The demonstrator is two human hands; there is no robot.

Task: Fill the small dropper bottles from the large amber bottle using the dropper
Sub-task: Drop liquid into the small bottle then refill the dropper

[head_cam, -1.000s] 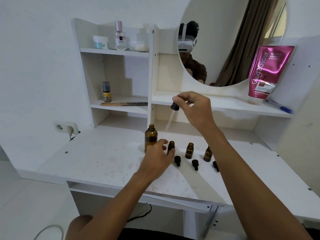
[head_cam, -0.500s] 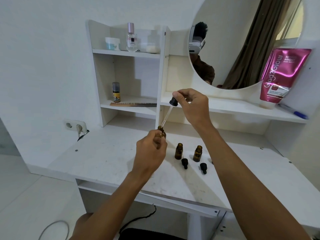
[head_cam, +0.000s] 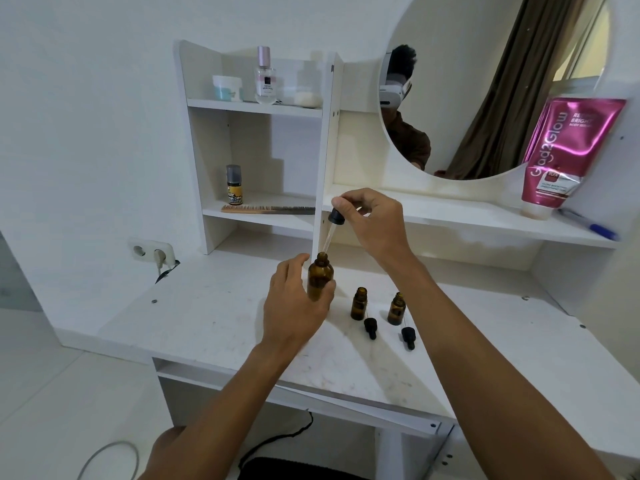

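The large amber bottle [head_cam: 320, 276] stands open on the white desk [head_cam: 207, 317]. My left hand [head_cam: 294, 306] grips its body, thumb on the left and fingers round the right side. My right hand [head_cam: 375, 220] pinches the black bulb of the dropper [head_cam: 335, 217]. The glass tube slants down and its tip sits at the large bottle's mouth. Two small amber dropper bottles [head_cam: 359, 304] [head_cam: 396, 309] stand open to the right. A black dropper cap [head_cam: 370, 328] [head_cam: 408, 337] lies in front of each. My right forearm hides the desk beyond them.
Behind the bottles rises a shelf unit [head_cam: 256, 105] with jars, a perfume bottle, a comb [head_cam: 268, 209] and a small yellow bottle. A round mirror, a pink tube [head_cam: 568, 154] and a blue pen [head_cam: 588, 225] are at the right. A wall socket [head_cam: 152, 252] sits at the left.
My left hand left the first small bottle and took hold of the large amber bottle. My right hand brought the dropper down to that bottle's mouth. The camera moved closer.
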